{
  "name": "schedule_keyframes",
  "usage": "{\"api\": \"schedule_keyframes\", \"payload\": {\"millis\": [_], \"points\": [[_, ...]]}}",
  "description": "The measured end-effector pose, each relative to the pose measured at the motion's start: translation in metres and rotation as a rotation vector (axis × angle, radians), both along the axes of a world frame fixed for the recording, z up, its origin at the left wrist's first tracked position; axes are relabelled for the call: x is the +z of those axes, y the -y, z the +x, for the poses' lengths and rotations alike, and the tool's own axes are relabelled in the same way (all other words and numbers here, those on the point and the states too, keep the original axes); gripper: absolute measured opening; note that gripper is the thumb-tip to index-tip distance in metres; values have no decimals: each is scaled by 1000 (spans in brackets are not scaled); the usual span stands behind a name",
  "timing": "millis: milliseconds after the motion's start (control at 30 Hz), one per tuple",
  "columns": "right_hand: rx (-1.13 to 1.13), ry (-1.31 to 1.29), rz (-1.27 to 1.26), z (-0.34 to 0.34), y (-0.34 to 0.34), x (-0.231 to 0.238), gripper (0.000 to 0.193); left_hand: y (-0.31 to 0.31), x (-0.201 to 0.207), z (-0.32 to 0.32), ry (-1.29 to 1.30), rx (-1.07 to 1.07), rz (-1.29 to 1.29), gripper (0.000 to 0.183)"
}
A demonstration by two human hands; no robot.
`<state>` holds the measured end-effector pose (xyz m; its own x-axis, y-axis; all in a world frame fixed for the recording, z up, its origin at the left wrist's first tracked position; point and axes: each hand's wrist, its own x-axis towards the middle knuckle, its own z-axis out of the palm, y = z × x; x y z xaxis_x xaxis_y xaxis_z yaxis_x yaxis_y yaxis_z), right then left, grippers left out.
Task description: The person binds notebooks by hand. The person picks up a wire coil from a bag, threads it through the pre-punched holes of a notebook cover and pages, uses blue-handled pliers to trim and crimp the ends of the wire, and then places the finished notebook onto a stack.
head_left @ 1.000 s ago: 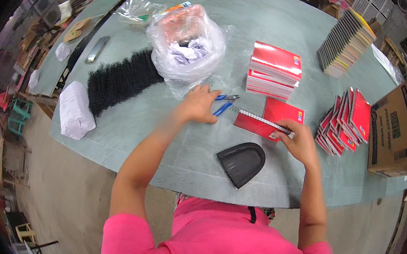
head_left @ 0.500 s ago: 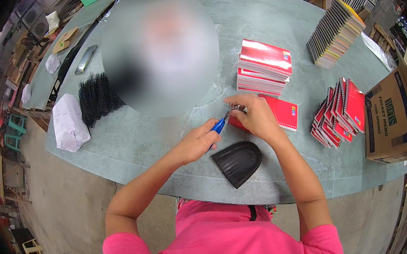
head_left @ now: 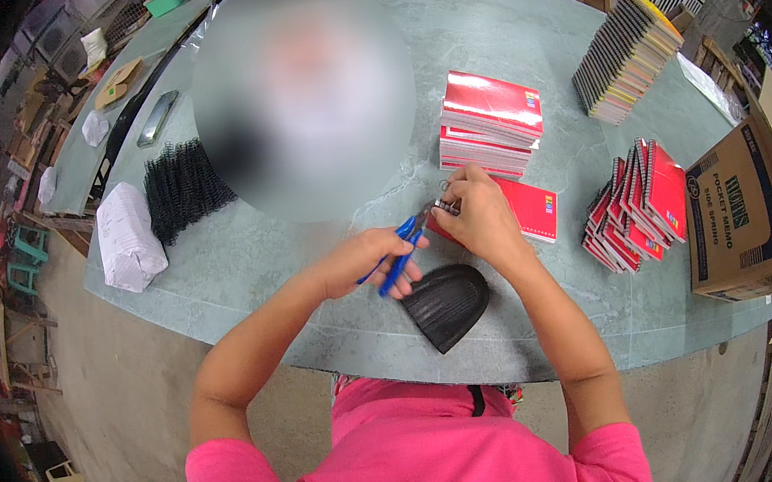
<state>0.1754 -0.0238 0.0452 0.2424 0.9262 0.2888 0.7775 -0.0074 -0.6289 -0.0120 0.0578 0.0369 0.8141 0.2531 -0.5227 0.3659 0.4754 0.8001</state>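
My left hand [head_left: 371,259] holds blue-handled pliers [head_left: 398,263], whose handles are spread and whose jaws point at my right fingertips. My right hand [head_left: 485,215] pinches the dark wire coil [head_left: 445,207] at the edge of a red notebook [head_left: 533,209] lying on the table. The hand covers part of this notebook. Just in front of both hands lies a black, ribbed, rounded piece [head_left: 449,308]. Behind the notebook stands a stack of red notebooks [head_left: 491,106].
Black spiral coils [head_left: 185,191] lie left, beside a white wrapped bundle [head_left: 129,238]. Coil-bound red notebooks [head_left: 636,205] and a cardboard box [head_left: 736,214] stand right. A tall stack of notebooks [head_left: 625,56] is farther back. A blurred patch hides the table's far middle.
The pliers' handles have spread apart, and my left fingers have loosened around them. My right hand stays at the notebook's coil. The whole view has shifted slightly.
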Motion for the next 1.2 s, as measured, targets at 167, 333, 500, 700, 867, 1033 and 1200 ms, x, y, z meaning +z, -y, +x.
{"api": "schedule_keyframes", "payload": {"millis": [167, 333, 500, 700, 867, 1033, 1200], "points": [[-20, -14, 41, -4, 0, -3, 15, -11, 5, 2, 66, -66, -377, 39], [-38, 24, 55, 1, 1, -3, 14, -3, -17, 4, -40, -177, 1166, 39], [15, 100, 48, 18, 5, -13, 15, -16, -37, -8, -126, -38, 1582, 34], [243, 30, 33, -23, 8, -17, 22, -15, -18, 35, 171, 218, 662, 23], [127, 172, -208, 6, 45, -2, 21, -47, -9, 47, 64, 277, 722, 19], [-301, 174, 416, 77, 121, 130, 24, -127, 34, 19, 95, 725, 1592, 21], [-395, 222, 751, 156, 177, 155, 24, -100, 25, 24, 98, 575, 1595, 19]]}}
